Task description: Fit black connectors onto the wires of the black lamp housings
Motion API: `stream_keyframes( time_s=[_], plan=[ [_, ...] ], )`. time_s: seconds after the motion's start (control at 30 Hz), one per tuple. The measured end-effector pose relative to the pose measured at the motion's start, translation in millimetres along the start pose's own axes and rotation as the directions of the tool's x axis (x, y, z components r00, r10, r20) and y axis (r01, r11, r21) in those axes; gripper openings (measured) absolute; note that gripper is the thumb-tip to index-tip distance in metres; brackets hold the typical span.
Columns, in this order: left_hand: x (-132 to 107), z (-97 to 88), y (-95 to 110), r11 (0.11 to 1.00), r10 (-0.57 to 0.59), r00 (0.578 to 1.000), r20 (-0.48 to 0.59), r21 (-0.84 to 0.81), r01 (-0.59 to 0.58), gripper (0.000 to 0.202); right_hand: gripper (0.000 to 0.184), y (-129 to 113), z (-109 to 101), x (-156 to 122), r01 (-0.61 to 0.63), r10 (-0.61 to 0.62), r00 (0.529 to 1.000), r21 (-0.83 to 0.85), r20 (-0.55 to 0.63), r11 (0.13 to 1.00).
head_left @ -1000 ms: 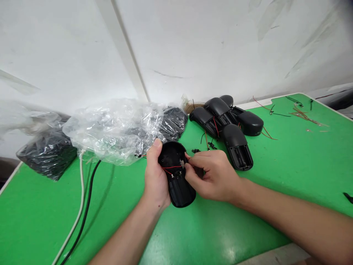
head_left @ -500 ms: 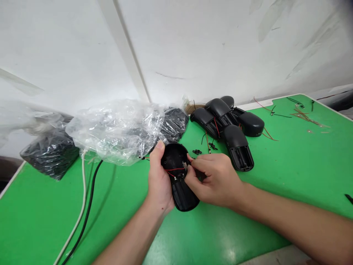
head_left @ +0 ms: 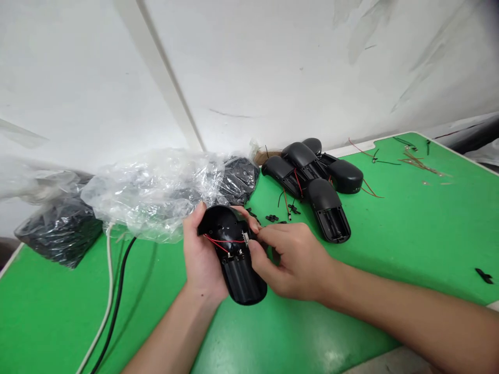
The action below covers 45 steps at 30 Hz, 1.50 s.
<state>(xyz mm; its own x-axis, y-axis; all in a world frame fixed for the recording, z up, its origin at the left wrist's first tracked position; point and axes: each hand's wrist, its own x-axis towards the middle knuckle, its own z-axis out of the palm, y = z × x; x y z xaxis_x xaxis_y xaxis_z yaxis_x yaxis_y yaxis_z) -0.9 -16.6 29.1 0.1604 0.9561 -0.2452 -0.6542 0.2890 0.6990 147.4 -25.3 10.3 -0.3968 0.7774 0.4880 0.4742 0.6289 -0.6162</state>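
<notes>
The housing (head_left: pixel 238 283) had tilted toward 11 o'clock, cradled in the curled left hand (head_left: pixel 202 254); the right hand (head_left: pixel 292 262) held its fingers (head_left: pixel 259 235) pinched beside the red wire (head_left: pixel 222 242), grip unclear.

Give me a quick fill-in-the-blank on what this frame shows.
The wires inside the black housing held in the left hand are ____.
The pile of housings lies nearer the ____ hand.
The table top is ____.

Missing words: red; right; green.
</notes>
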Motion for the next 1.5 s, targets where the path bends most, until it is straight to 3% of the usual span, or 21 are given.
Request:
stream_keyframes(
  time_s=[0.37, 0.6, 0.9, 1.07, 1.2, 1.27, 1.37, 1.47, 1.5],
  plan=[
    [-0.8, 1.4, -6.4, 0.993, 0.022, 0.998, -0.052, 0.114, -0.016, 0.056, 0.031, -6.3, 2.8, -2.7, 0.077, -0.102, 0.990, -0.227, -0.100, 0.971],
    [-2.6, 4.9, -9.1, 0.988, 0.070, 0.994, -0.084, 0.142, -0.057, 0.055, 0.037, -6.6, 2.8, -2.9, 0.119, -0.157, 0.985, -0.360, -0.078, 0.925],
    [-4.0, 9.2, -10.2, 0.994, 0.061, 0.994, -0.091, 0.100, -0.052, 0.053, 0.036, -3.9, 2.6, -2.4, 0.153, -0.186, 0.980, -0.337, -0.067, 0.929],
    [-3.9, 8.7, -5.2, 0.995, 0.065, 0.987, -0.146, 0.086, -0.053, 0.052, 0.034, -3.4, -1.6, -2.8, 0.018, -0.019, 1.000, -0.110, -0.011, 0.994],
    [-1.5, 9.2, -2.8, 0.995, 0.052, 0.981, -0.189, 0.089, -0.036, 0.058, 0.032, -2.1, -2.6, 0.9, -0.182, 0.173, 0.978, 0.081, 0.115, 0.980],
    [-0.1, 9.4, -3.4, 0.992, 0.091, 0.970, -0.227, 0.106, -0.069, 0.067, 0.032, -1.9, -2.2, 3.9, -0.312, 0.279, 0.946, 0.225, 0.167, 0.923],
    [0.3, 7.9, -5.9, 0.966, 0.249, 0.936, -0.248, 0.140, -0.219, 0.077, 0.032, -1.4, -1.2, 7.8, -0.488, 0.420, 0.873, 0.437, 0.249, 0.755],
    [-1.5, 4.4, -9.0, 0.901, 0.412, 0.895, -0.169, 0.222, -0.373, 0.047, 0.035, -0.7, -0.2, 9.5, -0.580, 0.478, 0.813, 0.535, 0.332, 0.614],
    [-2.2, 3.2, -9.9, 0.879, 0.441, 0.885, -0.149, 0.274, -0.392, 0.048, 0.035, -0.5, 0.1, 9.5, -0.583, 0.476, 0.810, 0.547, 0.341, 0.601]
  ],
)
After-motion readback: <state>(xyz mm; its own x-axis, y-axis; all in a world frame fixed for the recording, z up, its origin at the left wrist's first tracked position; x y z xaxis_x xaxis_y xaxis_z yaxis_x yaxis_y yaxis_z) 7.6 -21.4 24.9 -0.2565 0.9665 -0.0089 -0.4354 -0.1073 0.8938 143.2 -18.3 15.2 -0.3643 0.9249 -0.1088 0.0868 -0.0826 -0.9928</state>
